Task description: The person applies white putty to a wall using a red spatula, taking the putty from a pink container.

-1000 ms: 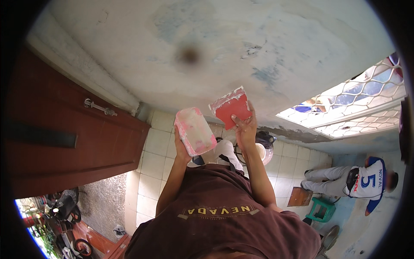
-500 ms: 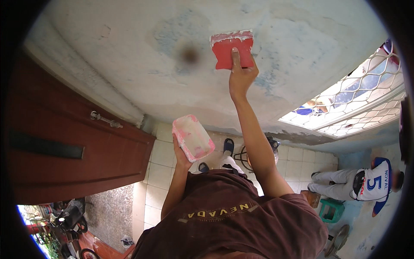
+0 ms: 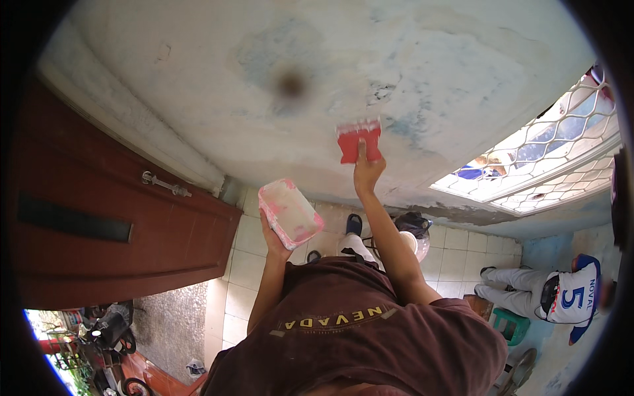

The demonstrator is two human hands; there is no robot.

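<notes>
Right hand point(image 3: 367, 173) presses red scraper point(image 3: 358, 140) flat against wall point(image 3: 218, 86); left hand point(image 3: 276, 239) grips pink tray point(image 3: 289, 212).

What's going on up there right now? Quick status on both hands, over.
Right hand presses red scraper flat against pale wall. Left hand holds up pink tray. Nothing between scraper and wall.

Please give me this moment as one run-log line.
left hand: holds pink tray | right hand: presses red scraper on wall | brown door at left
</notes>
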